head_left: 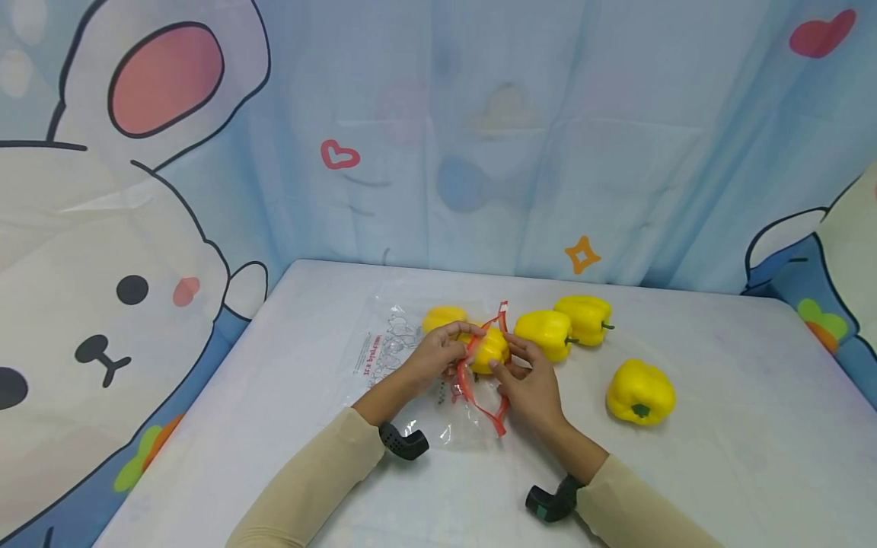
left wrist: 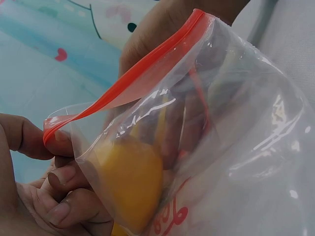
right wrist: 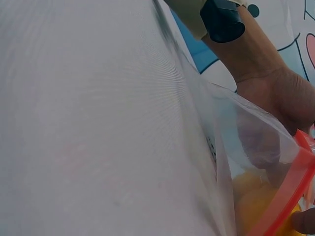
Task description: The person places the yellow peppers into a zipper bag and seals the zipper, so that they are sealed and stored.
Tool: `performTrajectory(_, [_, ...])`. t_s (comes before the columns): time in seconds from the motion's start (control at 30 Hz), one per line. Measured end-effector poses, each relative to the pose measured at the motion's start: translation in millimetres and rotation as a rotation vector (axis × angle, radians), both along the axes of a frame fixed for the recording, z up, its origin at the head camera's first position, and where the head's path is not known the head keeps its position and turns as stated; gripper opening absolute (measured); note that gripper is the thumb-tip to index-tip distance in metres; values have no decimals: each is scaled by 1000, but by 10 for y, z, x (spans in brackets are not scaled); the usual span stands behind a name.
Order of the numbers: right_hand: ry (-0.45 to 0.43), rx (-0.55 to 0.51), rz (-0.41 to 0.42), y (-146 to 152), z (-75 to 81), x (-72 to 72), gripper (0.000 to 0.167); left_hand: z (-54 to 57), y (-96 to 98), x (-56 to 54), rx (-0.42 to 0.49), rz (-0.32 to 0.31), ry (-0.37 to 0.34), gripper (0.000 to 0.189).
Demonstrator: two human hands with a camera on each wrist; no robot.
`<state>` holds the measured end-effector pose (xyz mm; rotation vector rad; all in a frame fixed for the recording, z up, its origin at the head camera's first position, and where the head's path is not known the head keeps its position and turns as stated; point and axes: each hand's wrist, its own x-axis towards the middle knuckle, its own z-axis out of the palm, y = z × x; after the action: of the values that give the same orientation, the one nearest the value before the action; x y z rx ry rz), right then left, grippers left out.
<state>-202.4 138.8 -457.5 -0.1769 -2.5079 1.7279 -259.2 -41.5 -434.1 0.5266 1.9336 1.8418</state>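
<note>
A clear plastic zip bag [head_left: 438, 418] with a red zip edge lies on the table, its mouth spread toward the right. My left hand [head_left: 435, 358] pinches the red zip edge [left wrist: 123, 78] at the mouth. In the mouth is a yellow bell pepper [head_left: 491, 350], which my right hand [head_left: 537, 387] holds from the right with thumb and fingers. Through the film, the left wrist view shows this pepper [left wrist: 133, 182] partly inside. Deeper in the bag lies another yellow bell pepper [head_left: 444, 317]. In the right wrist view, my right fingertip [right wrist: 304, 221] rests by the zip edge.
Two yellow bell peppers [head_left: 544, 332] [head_left: 584, 318] lie just beyond my right hand, side by side. Another bell pepper [head_left: 640, 392] sits farther right, stem facing me. A white cloth covers the table [head_left: 740, 426], and a printed blue curtain [head_left: 548, 190] hangs behind it.
</note>
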Motion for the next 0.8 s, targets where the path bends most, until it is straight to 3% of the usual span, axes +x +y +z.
performTrajectory(0.8, [-12,18,5,-44,20,-71,56,7,1,5,-8,9,-15,42])
